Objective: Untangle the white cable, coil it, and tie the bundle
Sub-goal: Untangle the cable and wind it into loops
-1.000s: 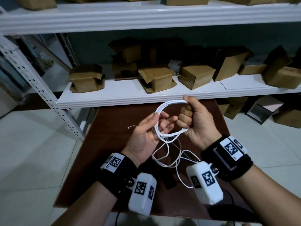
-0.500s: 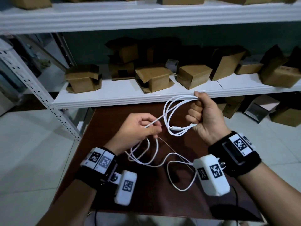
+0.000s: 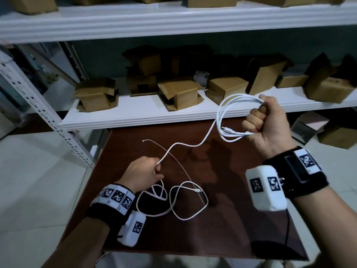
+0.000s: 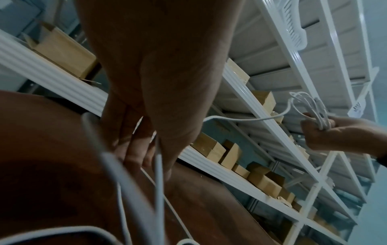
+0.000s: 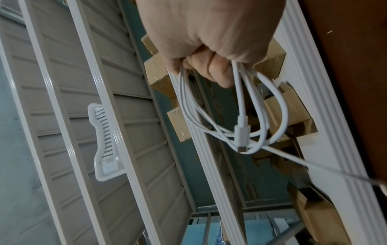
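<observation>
My right hand [image 3: 259, 120] is raised at the right and grips a small coil of the white cable [image 3: 222, 115] in its fist. The right wrist view shows those loops [image 5: 257, 106] hanging below the curled fingers [image 5: 215, 69], with one plug [image 5: 241, 132] among them. One strand runs down-left from the coil to my left hand [image 3: 146, 173], which pinches it low over the table. The rest of the cable [image 3: 183, 202] lies in loose loops on the brown table [image 3: 241, 219]. A thin tie wire [image 3: 173, 157] lies across the table under the strand.
White metal shelving [image 3: 135, 117] stands just behind the table, with several brown cardboard boxes [image 3: 179, 93] on it. A perforated upright [image 3: 44, 113] stands at the left. More boxes [image 3: 336, 136] sit on the pale tiled floor at the right.
The hands have drawn apart. My right hand has lifted the coil up and right. My left hand has slid down-left along the cable, so a long strand stretches between them.
</observation>
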A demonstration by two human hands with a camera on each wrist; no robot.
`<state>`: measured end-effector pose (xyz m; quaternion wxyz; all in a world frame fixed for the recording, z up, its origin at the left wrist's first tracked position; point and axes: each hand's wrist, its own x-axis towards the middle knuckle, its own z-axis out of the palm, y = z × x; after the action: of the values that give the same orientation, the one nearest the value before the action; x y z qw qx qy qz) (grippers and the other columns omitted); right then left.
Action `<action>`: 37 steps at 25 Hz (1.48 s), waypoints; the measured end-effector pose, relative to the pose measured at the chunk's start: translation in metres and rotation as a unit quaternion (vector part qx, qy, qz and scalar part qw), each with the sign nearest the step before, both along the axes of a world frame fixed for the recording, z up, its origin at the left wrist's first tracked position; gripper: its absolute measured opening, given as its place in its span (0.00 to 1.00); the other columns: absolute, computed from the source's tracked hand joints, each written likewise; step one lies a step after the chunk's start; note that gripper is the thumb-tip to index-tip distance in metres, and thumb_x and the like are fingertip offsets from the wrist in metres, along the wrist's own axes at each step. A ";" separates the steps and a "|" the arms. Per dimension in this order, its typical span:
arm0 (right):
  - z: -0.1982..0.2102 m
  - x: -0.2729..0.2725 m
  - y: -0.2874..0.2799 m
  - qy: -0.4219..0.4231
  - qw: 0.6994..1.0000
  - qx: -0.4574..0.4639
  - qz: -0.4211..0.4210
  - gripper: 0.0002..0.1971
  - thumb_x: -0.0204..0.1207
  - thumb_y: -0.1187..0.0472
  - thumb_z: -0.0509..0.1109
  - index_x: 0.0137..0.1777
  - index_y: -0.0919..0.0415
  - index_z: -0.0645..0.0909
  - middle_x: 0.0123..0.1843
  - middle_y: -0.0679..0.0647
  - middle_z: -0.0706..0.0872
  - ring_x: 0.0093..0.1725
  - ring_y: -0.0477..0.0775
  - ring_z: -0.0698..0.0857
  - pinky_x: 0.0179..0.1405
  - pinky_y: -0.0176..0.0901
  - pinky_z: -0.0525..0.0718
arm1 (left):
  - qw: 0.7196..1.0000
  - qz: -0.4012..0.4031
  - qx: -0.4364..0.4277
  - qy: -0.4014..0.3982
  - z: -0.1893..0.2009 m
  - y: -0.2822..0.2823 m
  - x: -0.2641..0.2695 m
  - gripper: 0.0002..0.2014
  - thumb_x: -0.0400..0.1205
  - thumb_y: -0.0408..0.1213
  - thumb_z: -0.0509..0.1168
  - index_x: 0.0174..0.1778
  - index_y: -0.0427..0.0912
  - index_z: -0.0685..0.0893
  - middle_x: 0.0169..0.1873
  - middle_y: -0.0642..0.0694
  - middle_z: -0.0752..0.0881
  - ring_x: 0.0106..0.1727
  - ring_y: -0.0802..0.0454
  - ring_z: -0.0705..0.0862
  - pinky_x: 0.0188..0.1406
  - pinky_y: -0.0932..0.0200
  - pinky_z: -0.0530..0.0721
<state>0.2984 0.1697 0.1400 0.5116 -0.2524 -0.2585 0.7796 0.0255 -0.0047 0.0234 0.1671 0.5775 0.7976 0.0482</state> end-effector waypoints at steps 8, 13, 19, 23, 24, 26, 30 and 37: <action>-0.018 -0.028 -0.019 -0.022 0.999 -0.016 0.035 0.25 0.85 0.59 0.66 0.27 0.50 0.62 0.19 0.44 0.55 0.15 0.42 0.53 0.11 0.34 0.52 | 0.963 -0.046 0.096 -0.249 0.019 0.020 0.054 0.61 0.59 0.62 0.88 0.86 0.57 0.64 0.81 0.60 0.68 0.84 0.61 0.65 0.86 0.53 0.67; -0.026 -0.047 -0.039 -0.029 0.998 -0.027 0.053 0.23 0.84 0.59 0.69 0.29 0.52 0.63 0.20 0.45 0.56 0.15 0.42 0.54 0.11 0.35 0.55 | 0.807 -0.046 0.193 -0.557 0.018 0.035 0.096 0.63 0.53 0.40 0.93 0.85 0.43 0.69 0.78 0.48 0.81 0.81 0.58 0.78 0.83 0.58 0.74; -0.032 -0.055 -0.049 -0.026 0.998 -0.042 0.046 0.24 0.84 0.58 0.71 0.28 0.53 0.65 0.20 0.46 0.57 0.15 0.43 0.55 0.10 0.35 0.57 | 0.744 -0.009 0.220 -0.631 0.016 0.036 0.109 0.49 0.64 0.61 0.85 0.73 0.33 0.77 0.37 0.59 0.85 0.38 0.67 0.81 0.41 0.72 0.79; -0.037 -0.063 -0.055 -0.020 0.998 -0.041 0.040 0.23 0.85 0.58 0.69 0.30 0.52 0.62 0.20 0.46 0.56 0.15 0.43 0.54 0.11 0.35 0.56 | 0.718 0.040 0.306 -0.623 0.018 0.034 0.110 0.34 0.68 0.71 0.78 0.54 0.46 0.84 0.28 0.57 0.74 0.27 0.61 0.65 0.24 0.65 0.61; -0.037 -0.064 -0.056 -0.019 0.998 -0.040 0.036 0.23 0.85 0.59 0.69 0.31 0.52 0.62 0.20 0.46 0.56 0.15 0.43 0.54 0.12 0.35 0.55 | 0.705 0.055 0.311 -0.635 0.019 0.034 0.109 0.28 0.69 0.67 0.81 0.50 0.48 0.85 0.29 0.53 0.73 0.27 0.58 0.63 0.24 0.62 0.58; -0.035 -0.063 -0.054 -0.022 0.999 -0.041 0.027 0.23 0.84 0.58 0.70 0.31 0.52 0.62 0.20 0.46 0.56 0.16 0.43 0.53 0.12 0.36 0.55 | 0.663 0.087 0.304 -0.679 0.023 0.033 0.108 0.16 0.72 0.49 0.85 0.42 0.49 0.84 0.36 0.46 0.75 0.30 0.57 0.66 0.24 0.64 0.60; -0.033 -0.058 -0.049 -0.008 0.998 -0.058 0.015 0.23 0.84 0.58 0.69 0.30 0.51 0.63 0.20 0.45 0.56 0.16 0.43 0.53 0.12 0.35 0.53 | 0.554 0.092 0.283 -0.778 0.040 0.029 0.108 0.05 0.82 0.31 0.68 0.42 0.45 0.85 0.49 0.45 0.86 0.48 0.55 0.83 0.48 0.63 0.81; -0.034 -0.063 -0.054 0.009 0.997 -0.074 0.007 0.24 0.84 0.58 0.70 0.28 0.52 0.63 0.20 0.45 0.56 0.16 0.44 0.53 0.12 0.36 0.55 | 0.416 0.122 0.258 -0.863 0.059 0.021 0.108 0.17 0.94 0.47 0.55 0.41 0.44 0.73 0.33 0.48 0.70 0.38 0.50 0.76 0.74 0.47 0.74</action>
<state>0.2353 0.1154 0.1061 0.4884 -0.2812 -0.1972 0.8022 0.1333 0.0161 0.0821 0.6035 0.1444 0.2462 0.7446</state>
